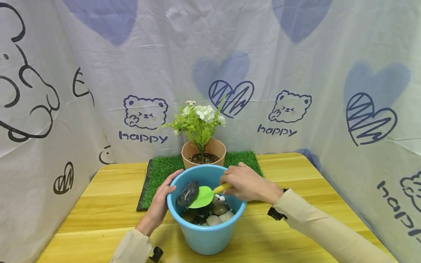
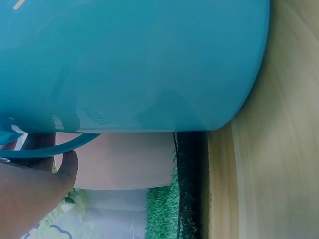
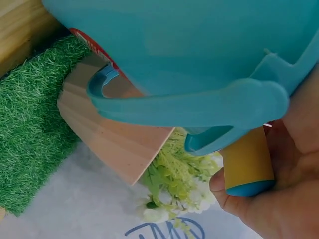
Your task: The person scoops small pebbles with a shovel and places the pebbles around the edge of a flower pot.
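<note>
A light blue bucket [image 1: 207, 237] stands upright on the table, with several smooth stones [image 1: 213, 220] and small white pebbles [image 1: 219, 198] in it. At its left rim my left hand [image 1: 160, 201] grips the edge; the left wrist view shows the thumb [image 2: 69, 167] by the rim. My right hand [image 1: 246, 182] holds a toy shovel by its yellow handle [image 3: 248, 164], above the right side of the bucket. The shovel's green blade [image 1: 203, 197] points left inside the bucket and meets a large dark stone [image 1: 189, 193] near the left inner wall. Whether the blade bears the stone cannot be told.
Behind the bucket, a beige flowerpot [image 1: 185, 151] with white flowers [image 1: 204, 113] stands on a green turf mat [image 1: 245, 157]. The bucket's handle [image 3: 164, 107] hangs on its far side. Printed cloth [image 1: 184, 47] encloses the wooden table [image 1: 289, 233].
</note>
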The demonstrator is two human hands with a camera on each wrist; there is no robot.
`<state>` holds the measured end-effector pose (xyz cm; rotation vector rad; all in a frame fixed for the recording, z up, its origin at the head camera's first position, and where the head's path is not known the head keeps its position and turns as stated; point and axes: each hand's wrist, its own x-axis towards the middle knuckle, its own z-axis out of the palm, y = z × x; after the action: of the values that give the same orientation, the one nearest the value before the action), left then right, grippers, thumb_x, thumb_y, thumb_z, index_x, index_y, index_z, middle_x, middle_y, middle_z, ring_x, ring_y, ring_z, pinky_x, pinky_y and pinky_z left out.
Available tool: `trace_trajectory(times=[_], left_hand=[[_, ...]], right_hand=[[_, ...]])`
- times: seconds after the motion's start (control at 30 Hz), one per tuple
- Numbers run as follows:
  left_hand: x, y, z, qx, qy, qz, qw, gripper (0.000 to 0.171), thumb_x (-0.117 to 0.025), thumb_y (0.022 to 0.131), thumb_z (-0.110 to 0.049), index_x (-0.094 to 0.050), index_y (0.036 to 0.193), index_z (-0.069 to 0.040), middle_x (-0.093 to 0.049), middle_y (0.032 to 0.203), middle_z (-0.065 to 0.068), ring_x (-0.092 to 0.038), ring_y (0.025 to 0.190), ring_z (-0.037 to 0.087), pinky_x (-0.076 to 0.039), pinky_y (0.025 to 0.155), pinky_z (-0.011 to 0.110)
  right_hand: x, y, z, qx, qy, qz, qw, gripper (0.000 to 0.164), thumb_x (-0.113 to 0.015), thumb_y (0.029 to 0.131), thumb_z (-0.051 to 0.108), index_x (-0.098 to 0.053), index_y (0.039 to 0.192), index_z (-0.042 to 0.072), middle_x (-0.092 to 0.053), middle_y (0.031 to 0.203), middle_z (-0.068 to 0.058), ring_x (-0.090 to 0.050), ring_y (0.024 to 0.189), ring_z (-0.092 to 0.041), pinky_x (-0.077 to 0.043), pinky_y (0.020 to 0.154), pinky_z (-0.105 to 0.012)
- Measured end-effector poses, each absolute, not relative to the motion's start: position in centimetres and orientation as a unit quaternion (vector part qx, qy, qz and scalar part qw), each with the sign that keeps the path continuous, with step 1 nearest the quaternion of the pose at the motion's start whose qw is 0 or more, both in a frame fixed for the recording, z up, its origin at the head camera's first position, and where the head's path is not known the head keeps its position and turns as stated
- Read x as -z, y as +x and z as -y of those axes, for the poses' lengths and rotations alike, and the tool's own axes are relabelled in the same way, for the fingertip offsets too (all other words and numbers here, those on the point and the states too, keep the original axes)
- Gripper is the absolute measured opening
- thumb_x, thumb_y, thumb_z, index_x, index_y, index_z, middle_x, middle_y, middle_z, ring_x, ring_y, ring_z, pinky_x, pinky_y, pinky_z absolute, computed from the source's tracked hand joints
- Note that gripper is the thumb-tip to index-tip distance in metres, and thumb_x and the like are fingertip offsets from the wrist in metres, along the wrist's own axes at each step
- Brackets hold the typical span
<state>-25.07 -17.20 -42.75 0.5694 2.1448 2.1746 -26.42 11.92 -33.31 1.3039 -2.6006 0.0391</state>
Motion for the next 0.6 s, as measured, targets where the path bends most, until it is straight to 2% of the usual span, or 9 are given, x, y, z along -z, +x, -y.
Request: trace_trajectory(times=[0.17, 0.37, 0.6], left_hand=[[42.7, -25.1, 17.2, -0.702, 0.183, -0.689, 0.016, 0.053, -0.037, 0.099, -0.024, -0.034, 0.152, -0.019, -0.039, 0.153, 0.01, -0.05, 0.127, 0.009, -0.043, 0.1, 0.033], [42.9, -25.1, 17.2, -0.705, 0.185, -0.685, 0.019, 0.055, -0.036, 0.1, -0.023, -0.031, 0.154, -0.014, -0.038, 0.153, 0.01, -0.05, 0.127, 0.007, -0.044, 0.1, 0.031], [42.8, -25.1, 17.1, -0.705, 0.186, -0.685, 0.015, 0.056, -0.037, 0.099, -0.024, -0.031, 0.154, -0.014, -0.038, 0.153, 0.01, -0.049, 0.127, 0.009, -0.043, 0.1, 0.031]], right_hand=[[33.2, -27.2, -11.7, -0.021, 0.444, 0.89, 0.104, 0.021, -0.075, 0.084, 0.033, -0.073, 0.101, 0.022, -0.068, 0.091, 0.012, -0.053, 0.081, -0.008, -0.029, 0.072, -0.028], [33.4, -27.6, -11.8, -0.033, 0.45, 0.887, 0.099, 0.021, -0.075, 0.084, 0.034, -0.073, 0.102, 0.022, -0.068, 0.091, 0.012, -0.052, 0.082, -0.008, -0.03, 0.073, -0.028], [33.3, -27.9, -12.1, -0.056, 0.44, 0.892, 0.088, 0.023, -0.075, 0.084, 0.035, -0.074, 0.104, 0.023, -0.068, 0.092, 0.013, -0.044, 0.078, -0.008, -0.03, 0.071, -0.027]])
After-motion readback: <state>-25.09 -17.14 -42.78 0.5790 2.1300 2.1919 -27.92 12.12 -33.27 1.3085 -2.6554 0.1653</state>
